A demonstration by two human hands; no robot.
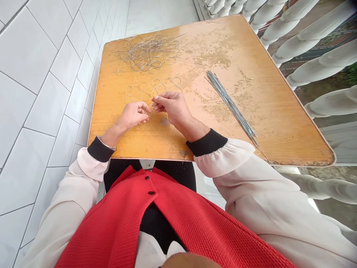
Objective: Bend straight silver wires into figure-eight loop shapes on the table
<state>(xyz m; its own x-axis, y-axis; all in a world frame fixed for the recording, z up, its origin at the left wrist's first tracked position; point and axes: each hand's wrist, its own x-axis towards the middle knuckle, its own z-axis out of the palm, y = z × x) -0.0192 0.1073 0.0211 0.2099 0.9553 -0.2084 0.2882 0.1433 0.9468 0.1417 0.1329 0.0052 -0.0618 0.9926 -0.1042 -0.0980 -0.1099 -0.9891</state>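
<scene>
Near the middle of the wooden table, my left hand (135, 113) and my right hand (171, 106) almost meet. Both have their fingers pinched on a thin wire (150, 108), of which only a little shows between the fingertips. Just beyond the hands lie several wires bent into curved, looped shapes (156, 85) side by side. At the far left is a tangled heap of bent wires (147, 52). A bundle of straight grey wires (230, 102) rests to the right of my right hand, slanting toward the table's near edge.
The table top (279, 123) has worn, peeling patches. A white tiled wall (41, 93) runs close along the left side. White balusters (315, 69) stand along the right side, beyond the table's edge.
</scene>
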